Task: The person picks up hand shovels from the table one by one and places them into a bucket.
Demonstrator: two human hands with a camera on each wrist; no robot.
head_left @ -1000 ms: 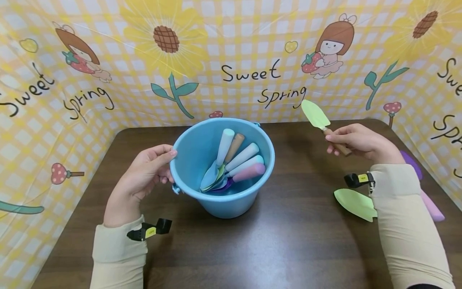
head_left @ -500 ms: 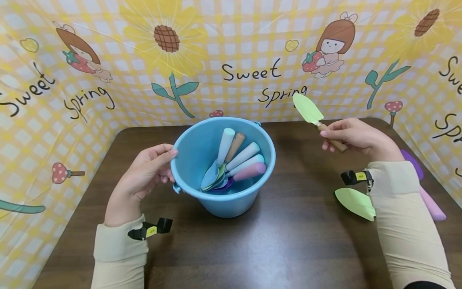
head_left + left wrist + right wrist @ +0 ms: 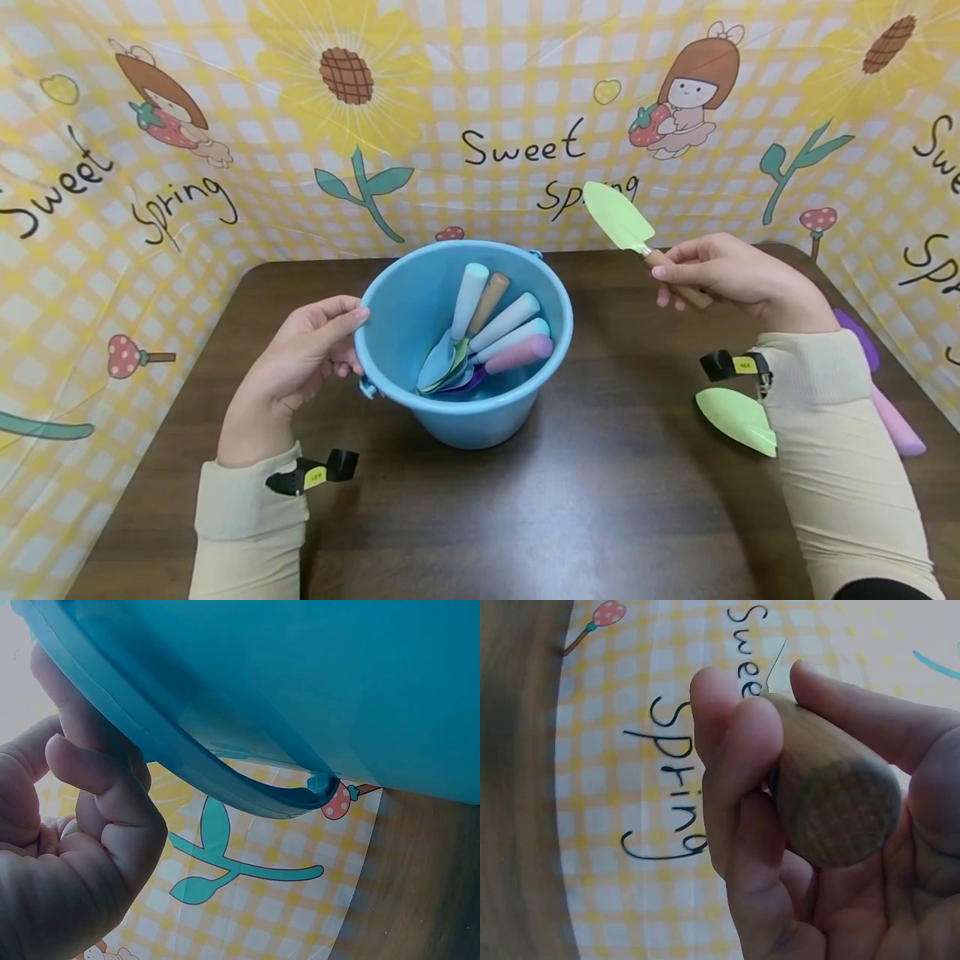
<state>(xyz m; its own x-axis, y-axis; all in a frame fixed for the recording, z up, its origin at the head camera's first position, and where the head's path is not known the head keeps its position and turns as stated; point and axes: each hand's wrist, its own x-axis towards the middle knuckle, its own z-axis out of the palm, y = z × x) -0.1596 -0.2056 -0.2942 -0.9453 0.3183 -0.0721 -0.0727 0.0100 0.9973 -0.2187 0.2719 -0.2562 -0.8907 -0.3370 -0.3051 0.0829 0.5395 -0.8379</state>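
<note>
A light blue bucket (image 3: 480, 425) stands on the table, and inside it lean several small garden tools with pale blue, brown and pink handles (image 3: 517, 354). My left hand (image 3: 311, 350) pinches the bucket's left rim between thumb and fingers; the left wrist view shows the fingers (image 3: 97, 772) curled under that rim. To the right of the bucket, my right hand (image 3: 727, 275) holds a trowel by its wooden handle (image 3: 840, 802). The trowel's light green blade (image 3: 618, 215) points up and left, raised above the table's far edge in the head view.
On the right of the table (image 3: 600, 517) lies another light green blade (image 3: 737, 421), its rear end hidden by my right sleeve. Beyond that sleeve show a pink handle (image 3: 898, 423) and a purple piece (image 3: 858, 337). A yellow checked cloth (image 3: 495, 83) rises behind the table.
My right hand has moved left and slightly up with the trowel, bringing the blade closer to the bucket. My left hand stays on the rim, and the bucket's contents look unchanged.
</note>
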